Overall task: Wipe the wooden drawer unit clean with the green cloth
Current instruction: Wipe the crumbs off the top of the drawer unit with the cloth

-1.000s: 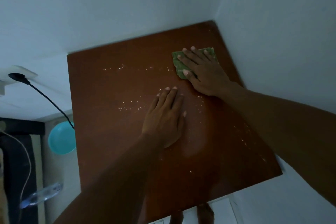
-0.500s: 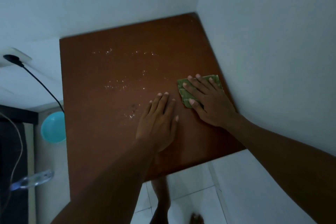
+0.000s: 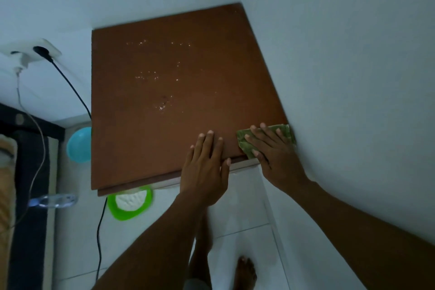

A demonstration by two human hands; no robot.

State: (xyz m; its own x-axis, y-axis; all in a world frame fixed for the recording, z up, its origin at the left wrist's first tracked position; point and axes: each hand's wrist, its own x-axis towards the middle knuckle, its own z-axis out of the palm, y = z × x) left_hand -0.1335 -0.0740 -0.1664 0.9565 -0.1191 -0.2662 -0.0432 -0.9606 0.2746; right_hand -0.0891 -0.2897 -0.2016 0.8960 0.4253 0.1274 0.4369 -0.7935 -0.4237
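Note:
The brown top of the wooden drawer unit (image 3: 164, 129) fills the middle of the view, tucked into a white wall corner. Pale crumbs (image 3: 162, 106) are scattered across its centre and far part. My right hand (image 3: 275, 153) presses flat, fingers straight, on the folded green cloth (image 3: 244, 143) at the near right corner, beside the wall. My left hand (image 3: 204, 169) lies flat over the front edge, fingers straight on the wood and palm past the edge, just left of the cloth.
White walls close the back and right sides. On the floor to the left are a blue bowl (image 3: 78, 146), a green-rimmed dish (image 3: 129, 202), a plastic bottle (image 3: 53, 200) and a black cable (image 3: 70, 85) from a wall socket (image 3: 43, 52). My bare feet (image 3: 244, 271) stand on white tiles.
My right hand has dragged the green cloth from the far right part of the top down to the near right corner. My left hand slid back to the front edge.

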